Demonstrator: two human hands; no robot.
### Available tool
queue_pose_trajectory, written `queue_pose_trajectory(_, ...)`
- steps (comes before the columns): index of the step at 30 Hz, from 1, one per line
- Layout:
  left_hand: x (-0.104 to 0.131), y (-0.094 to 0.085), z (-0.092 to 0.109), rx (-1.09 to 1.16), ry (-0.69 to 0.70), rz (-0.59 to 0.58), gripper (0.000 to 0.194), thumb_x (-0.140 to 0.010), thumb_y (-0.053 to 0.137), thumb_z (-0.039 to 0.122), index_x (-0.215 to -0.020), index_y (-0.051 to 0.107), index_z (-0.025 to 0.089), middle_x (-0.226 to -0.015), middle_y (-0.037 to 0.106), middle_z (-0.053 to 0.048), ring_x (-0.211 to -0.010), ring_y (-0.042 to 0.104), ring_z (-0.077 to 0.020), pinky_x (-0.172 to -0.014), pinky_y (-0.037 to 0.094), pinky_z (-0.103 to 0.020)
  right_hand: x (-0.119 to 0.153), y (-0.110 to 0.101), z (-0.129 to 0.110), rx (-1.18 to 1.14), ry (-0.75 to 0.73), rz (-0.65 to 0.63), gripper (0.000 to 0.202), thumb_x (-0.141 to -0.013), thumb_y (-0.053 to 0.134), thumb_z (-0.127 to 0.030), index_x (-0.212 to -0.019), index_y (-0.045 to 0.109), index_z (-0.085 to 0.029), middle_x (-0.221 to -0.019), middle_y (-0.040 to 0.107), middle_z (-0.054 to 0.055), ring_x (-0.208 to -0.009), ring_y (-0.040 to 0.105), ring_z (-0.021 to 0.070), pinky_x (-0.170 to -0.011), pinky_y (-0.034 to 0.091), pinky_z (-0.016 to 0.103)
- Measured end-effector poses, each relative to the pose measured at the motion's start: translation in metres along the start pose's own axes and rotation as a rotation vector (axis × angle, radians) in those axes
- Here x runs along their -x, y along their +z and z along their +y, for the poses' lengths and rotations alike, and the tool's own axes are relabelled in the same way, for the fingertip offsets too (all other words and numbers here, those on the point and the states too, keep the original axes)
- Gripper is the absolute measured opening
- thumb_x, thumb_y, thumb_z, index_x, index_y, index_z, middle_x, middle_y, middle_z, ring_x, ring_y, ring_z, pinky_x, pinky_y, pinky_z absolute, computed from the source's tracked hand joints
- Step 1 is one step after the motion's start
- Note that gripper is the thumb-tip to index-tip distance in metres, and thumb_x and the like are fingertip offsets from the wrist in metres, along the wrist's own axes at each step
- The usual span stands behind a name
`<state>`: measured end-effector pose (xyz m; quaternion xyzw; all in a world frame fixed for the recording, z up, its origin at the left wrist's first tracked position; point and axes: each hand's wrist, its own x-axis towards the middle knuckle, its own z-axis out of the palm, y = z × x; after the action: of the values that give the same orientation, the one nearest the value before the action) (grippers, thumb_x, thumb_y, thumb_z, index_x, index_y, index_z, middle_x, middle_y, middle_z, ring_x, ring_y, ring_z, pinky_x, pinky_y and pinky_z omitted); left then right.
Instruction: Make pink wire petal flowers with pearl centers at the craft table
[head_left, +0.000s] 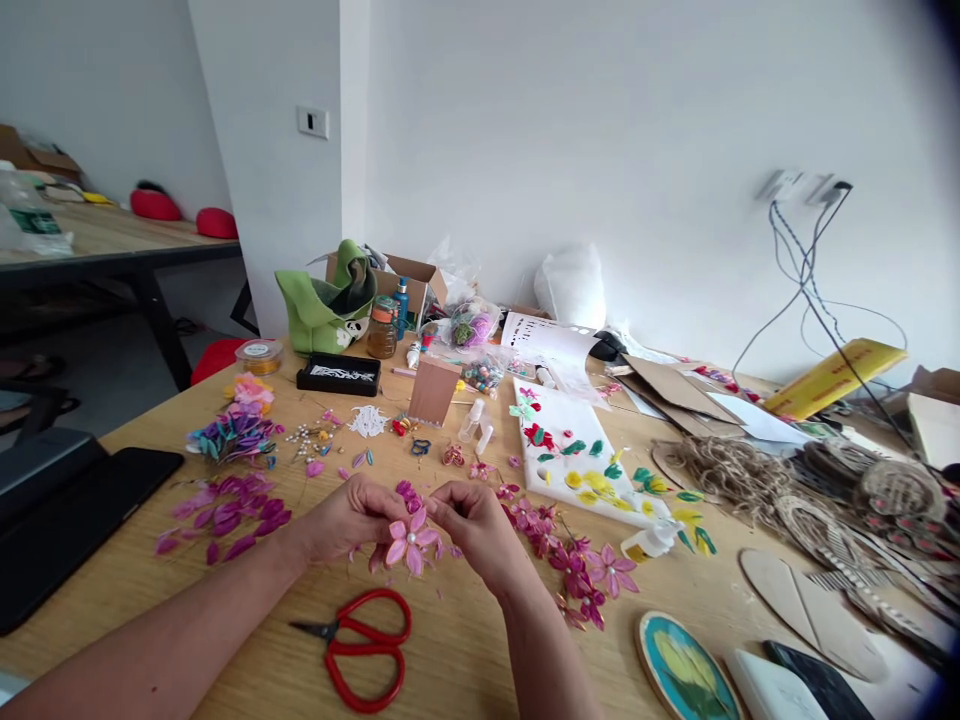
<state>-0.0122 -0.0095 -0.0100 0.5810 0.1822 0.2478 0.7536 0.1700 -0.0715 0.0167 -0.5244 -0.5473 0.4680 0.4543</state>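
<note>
Between my two hands is a spray of pink artificial flowers (pixel 412 541), the largest bloom with a pearly centre. My left hand (pixel 352 520) pinches the spray from the left, thumb and fingers together. On the other side, my right hand (pixel 469 525) is closed in a pinch near the top of the spray; whatever lies between its fingertips is too small to make out. Red-handled scissors (pixel 367 645) lie on the table just below the hands. Loose magenta petals (pixel 232 510) are spread left of my left forearm, and finished pink flowers (pixel 574 570) lie right of my right hand.
A white foam board (pixel 559 440) carries red, green and yellow petals. A glue bottle (pixel 651 541), a round painted hoop (pixel 686 665) and twine (pixel 727 475) sit to the right. A green bag (pixel 322 305), a black tray (pixel 339 374) and a jar (pixel 382 328) stand behind.
</note>
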Motion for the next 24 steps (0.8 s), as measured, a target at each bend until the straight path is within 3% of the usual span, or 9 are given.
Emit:
queue_pose_trajectory(8,0.001,0.004,0.011,0.071,-0.027,0.089,0.037,-0.062,0.082,0.047,-0.064,0.073,0.011,-0.052,0.063,-0.003,-0.039,0.054,-0.0091,-0.035,0.041,-0.017,0.000,0.002,0.002,0.040,0.011,-0.012,0.037,-0.075,0.067,-0.048,-0.065,0.066,-0.013,-0.052,0.045,-0.004,-0.048,0.031,0.0074,-0.044,0.022,0.021)
queue_pose_trajectory(14,-0.001,-0.001,0.013,-0.044,-0.122,-0.008,0.034,-0.062,0.080,0.044,-0.062,0.072,0.010,-0.053,0.063,-0.003,-0.040,0.054,-0.0089,-0.038,0.040,-0.018,-0.001,-0.004,0.004,0.098,-0.061,0.105,0.034,-0.082,0.060,-0.044,-0.097,0.071,-0.016,-0.059,0.044,-0.004,-0.050,0.032,0.0084,-0.046,0.024,0.021)
queue_pose_trajectory(16,-0.003,-0.001,0.012,-0.139,-0.141,0.069,0.030,-0.066,0.077,0.041,-0.066,0.073,0.011,-0.051,0.062,-0.002,-0.040,0.053,-0.0094,-0.039,0.041,-0.019,-0.002,-0.006,0.004,0.114,-0.096,0.163,0.033,-0.083,0.058,-0.044,-0.094,0.070,-0.015,-0.058,0.044,-0.004,-0.049,0.033,0.0088,-0.045,0.026,0.021)
queue_pose_trajectory(19,-0.006,0.001,0.010,-0.365,-0.098,0.280,0.022,-0.073,0.069,0.033,-0.076,0.075,0.012,-0.052,0.061,0.000,-0.041,0.052,-0.0096,-0.041,0.041,-0.020,-0.003,-0.005,0.007,0.144,-0.128,0.244,0.032,-0.084,0.057,-0.044,-0.081,0.066,-0.014,-0.059,0.048,-0.003,-0.052,0.037,0.0098,-0.048,0.029,0.022)
queue_pose_trajectory(21,-0.007,0.003,0.008,-0.551,-0.030,0.398,0.019,-0.077,0.063,0.026,-0.079,0.075,0.013,-0.057,0.064,-0.001,-0.043,0.052,-0.0095,-0.042,0.039,-0.020,-0.003,-0.001,0.008,0.173,-0.138,0.276,0.031,-0.084,0.057,-0.043,-0.072,0.063,-0.015,-0.058,0.047,-0.002,-0.053,0.038,0.0105,-0.049,0.029,0.023)
queue_pose_trajectory(24,-0.007,0.005,0.005,-0.825,0.128,0.481,0.019,-0.079,0.057,0.017,-0.077,0.076,0.014,-0.063,0.069,-0.004,-0.052,0.058,-0.0121,-0.050,0.042,-0.021,-0.001,0.007,0.006,0.294,-0.193,0.313,0.029,-0.084,0.059,-0.039,-0.067,0.063,-0.016,-0.060,0.050,-0.001,-0.056,0.041,0.0120,-0.052,0.032,0.024)
